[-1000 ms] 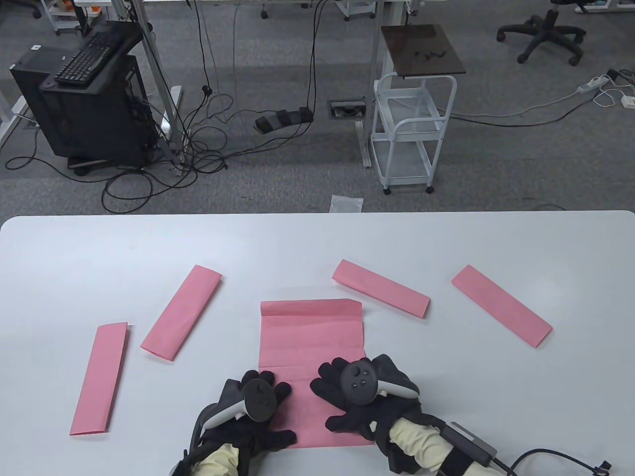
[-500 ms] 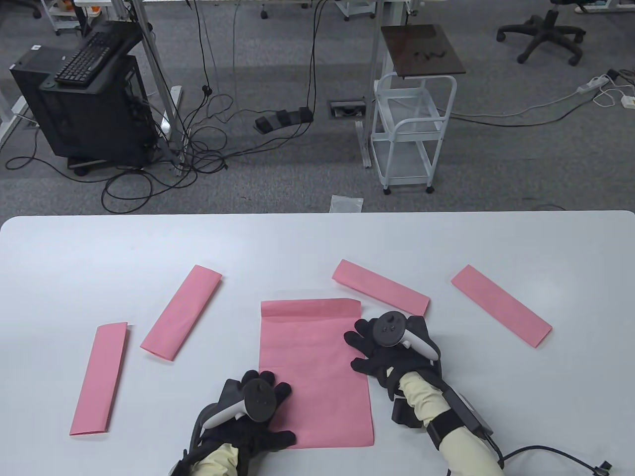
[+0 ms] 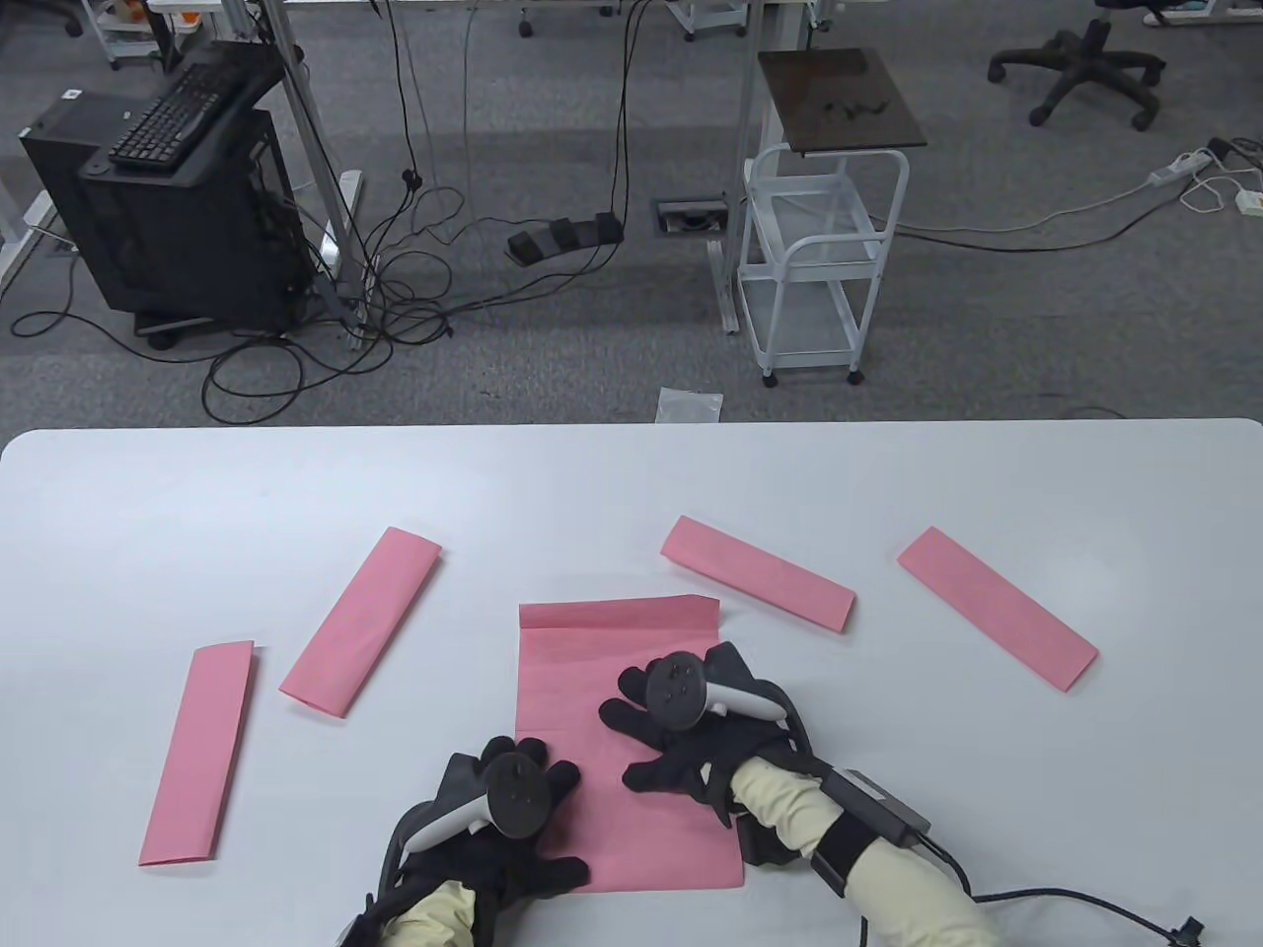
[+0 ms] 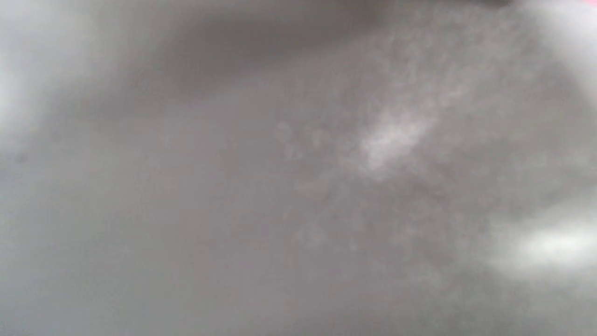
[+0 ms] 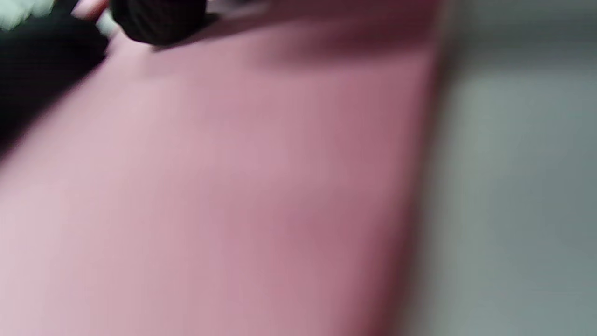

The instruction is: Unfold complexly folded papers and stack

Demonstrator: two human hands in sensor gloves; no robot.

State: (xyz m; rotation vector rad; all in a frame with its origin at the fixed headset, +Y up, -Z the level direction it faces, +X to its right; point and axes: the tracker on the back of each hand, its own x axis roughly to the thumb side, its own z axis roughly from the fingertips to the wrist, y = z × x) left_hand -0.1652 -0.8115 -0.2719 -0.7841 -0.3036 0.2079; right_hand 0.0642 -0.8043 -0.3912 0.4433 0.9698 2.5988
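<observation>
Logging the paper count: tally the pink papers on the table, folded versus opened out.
Folded pink strips: 4
Opened pink sheet: 1
Total: 5

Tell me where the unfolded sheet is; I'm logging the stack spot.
Table view: the unfolded sheet lies front centre on the table, under both hands, between two folded strips.

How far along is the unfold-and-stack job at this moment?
Early. One pink sheet lies opened out on the table, a flap along its far edge not yet flat. Left hand and right hand both rest on it. Four folded strips lie untouched; no stack yet.
</observation>
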